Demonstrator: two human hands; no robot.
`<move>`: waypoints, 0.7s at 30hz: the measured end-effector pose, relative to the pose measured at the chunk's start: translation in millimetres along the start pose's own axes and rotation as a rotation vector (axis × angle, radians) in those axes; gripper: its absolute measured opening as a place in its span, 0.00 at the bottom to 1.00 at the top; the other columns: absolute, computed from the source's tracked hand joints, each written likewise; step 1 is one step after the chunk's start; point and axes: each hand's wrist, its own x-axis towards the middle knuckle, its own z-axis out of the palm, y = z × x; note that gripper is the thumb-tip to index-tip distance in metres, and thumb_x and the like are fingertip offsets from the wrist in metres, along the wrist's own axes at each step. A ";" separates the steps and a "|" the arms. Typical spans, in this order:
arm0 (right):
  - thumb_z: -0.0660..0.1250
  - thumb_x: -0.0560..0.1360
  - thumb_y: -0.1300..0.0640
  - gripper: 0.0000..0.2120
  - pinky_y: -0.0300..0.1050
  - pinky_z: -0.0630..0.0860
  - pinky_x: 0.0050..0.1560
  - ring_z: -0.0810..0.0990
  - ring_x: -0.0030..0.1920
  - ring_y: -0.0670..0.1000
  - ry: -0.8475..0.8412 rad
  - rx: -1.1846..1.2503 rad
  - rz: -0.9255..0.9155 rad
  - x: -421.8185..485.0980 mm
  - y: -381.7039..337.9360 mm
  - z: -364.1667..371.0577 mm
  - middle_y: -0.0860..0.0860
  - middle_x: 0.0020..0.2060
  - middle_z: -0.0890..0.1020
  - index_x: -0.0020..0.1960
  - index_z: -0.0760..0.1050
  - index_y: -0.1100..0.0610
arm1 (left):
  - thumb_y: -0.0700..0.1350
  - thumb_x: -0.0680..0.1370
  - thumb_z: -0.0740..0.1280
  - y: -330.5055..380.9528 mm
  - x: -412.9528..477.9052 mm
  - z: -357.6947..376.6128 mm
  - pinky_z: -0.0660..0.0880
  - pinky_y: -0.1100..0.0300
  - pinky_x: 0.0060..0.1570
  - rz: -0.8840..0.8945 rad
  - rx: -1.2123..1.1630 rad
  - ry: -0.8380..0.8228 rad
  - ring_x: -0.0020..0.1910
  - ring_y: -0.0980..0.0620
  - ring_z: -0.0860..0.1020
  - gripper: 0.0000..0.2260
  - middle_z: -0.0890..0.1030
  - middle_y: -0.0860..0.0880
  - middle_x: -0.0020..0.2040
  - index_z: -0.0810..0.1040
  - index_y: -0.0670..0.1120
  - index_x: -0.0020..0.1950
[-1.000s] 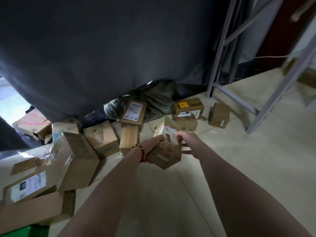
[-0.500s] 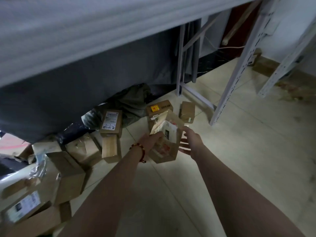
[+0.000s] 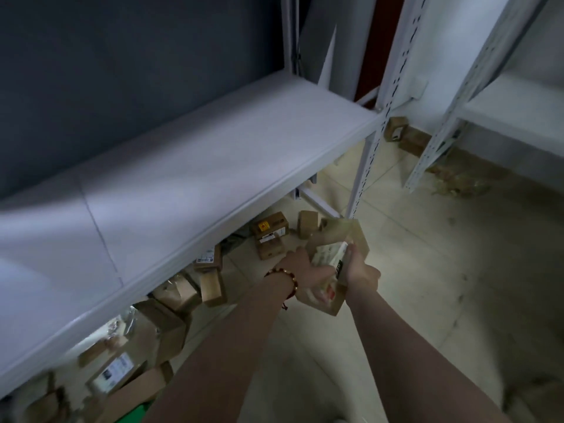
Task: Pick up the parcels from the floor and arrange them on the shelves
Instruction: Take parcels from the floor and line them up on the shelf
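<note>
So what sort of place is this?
Likely a parcel storeroom or pickup depot: white metal shelving, labelled cardboard parcels scattered on the tiled floor, and one held parcel between the left hand and right hand.

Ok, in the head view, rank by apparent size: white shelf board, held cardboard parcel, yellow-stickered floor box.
1. white metal shelf board
2. held brown cardboard parcel
3. yellow-stickered brown cardboard box
The parcel is nearer, so their real order is unsure.

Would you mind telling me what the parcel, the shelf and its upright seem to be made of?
Parcel: matte brown cardboard, by its colour and folded edges. Shelf: smooth white board with a rounded front lip, probably painted metal. Upright: white painted metal, likely steel, given its punched slots.
</note>
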 end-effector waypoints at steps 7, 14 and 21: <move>0.68 0.68 0.35 0.40 0.61 0.77 0.57 0.78 0.53 0.63 -0.005 0.038 -0.113 -150.4 -91.6 -21.9 0.59 0.51 0.75 0.67 0.64 0.62 | 0.68 0.65 0.67 75.1 -126.1 -107.6 0.79 0.53 0.50 0.144 0.091 0.120 0.50 0.50 0.80 0.31 0.81 0.49 0.54 0.74 0.52 0.62; 0.70 0.72 0.38 0.28 0.54 0.78 0.51 0.77 0.47 0.58 -0.107 0.159 -0.166 -283.3 -117.7 -6.9 0.54 0.47 0.75 0.57 0.69 0.59 | 0.64 0.72 0.69 79.4 -237.8 -230.5 0.80 0.54 0.51 0.138 0.020 0.184 0.50 0.51 0.80 0.28 0.79 0.49 0.54 0.72 0.47 0.62; 0.63 0.74 0.40 0.26 0.49 0.73 0.40 0.79 0.44 0.56 -0.058 0.251 -0.319 -377.9 -122.3 9.1 0.55 0.46 0.82 0.54 0.77 0.63 | 0.61 0.75 0.69 99.7 -336.1 -321.3 0.75 0.54 0.54 0.182 0.085 0.233 0.53 0.49 0.76 0.25 0.77 0.48 0.56 0.74 0.45 0.63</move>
